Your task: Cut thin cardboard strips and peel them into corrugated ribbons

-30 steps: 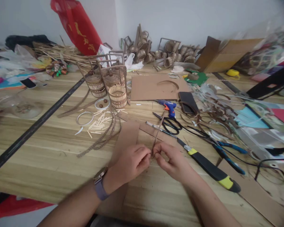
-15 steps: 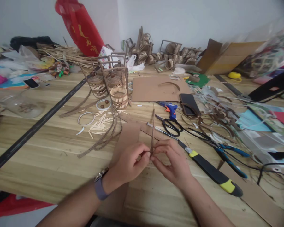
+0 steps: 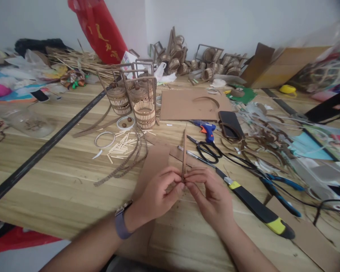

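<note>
Over the bench [image 3: 59, 196], left hand [image 3: 161, 194] and right hand [image 3: 217, 198], nearly closed, pinch one brown strip [image 3: 184, 155]; probably light, bendable, best held low.

- Thin brown strip [image 3: 184, 151], nearer than the blue plastic glue gun [image 3: 206, 129]: lower end hidden by fingers [image 3: 197, 176]
- Red gold-lettered bag [image 3: 103, 32], beyond-left of the gun: top cut off
- Clear jar [image 3: 36, 124], far left: contents blurred

We had a plain, pale wall [image 3: 238, 22] behind us all, its corner showing as a faint upright line. A wood-grain tabletop [image 3: 59, 166] stretched up to it, under soft, dull light.
</note>
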The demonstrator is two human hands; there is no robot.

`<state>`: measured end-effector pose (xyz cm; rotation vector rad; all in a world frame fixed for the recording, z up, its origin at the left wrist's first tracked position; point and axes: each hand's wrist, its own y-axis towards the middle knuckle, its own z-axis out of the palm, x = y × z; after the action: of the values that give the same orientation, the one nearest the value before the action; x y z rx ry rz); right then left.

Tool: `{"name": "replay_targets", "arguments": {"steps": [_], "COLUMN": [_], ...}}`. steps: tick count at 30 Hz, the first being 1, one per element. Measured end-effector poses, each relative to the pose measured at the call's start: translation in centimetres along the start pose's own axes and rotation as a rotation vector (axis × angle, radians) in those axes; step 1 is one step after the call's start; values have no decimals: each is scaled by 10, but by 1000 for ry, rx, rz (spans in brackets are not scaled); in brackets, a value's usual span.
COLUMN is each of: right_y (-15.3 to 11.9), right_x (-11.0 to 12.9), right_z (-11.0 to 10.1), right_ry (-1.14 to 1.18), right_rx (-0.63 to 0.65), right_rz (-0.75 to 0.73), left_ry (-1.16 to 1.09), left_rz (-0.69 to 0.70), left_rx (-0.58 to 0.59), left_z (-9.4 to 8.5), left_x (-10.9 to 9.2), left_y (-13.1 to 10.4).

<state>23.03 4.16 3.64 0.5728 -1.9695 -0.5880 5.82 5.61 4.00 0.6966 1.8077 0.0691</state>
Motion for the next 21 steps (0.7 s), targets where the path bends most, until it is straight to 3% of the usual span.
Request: {"name": "replay_targets", "arguments": {"steps": [6,11,21], "right_y": [-8,-9,-2], "right_x": [-5,-5,1], "right_z": [5,6,4], "right_ry": [75,52,-176], "right_rx": [-26,-40,-67], "right_rz": [117,116,-49], "left_ry": [13,-26,-175], "left_rz": [22,-35,-344], "left_rx": [-8,-13,56], "left_z": [0,1,4], "left_x": [1,1,0], "left_y": [-2,-1,-1]}}
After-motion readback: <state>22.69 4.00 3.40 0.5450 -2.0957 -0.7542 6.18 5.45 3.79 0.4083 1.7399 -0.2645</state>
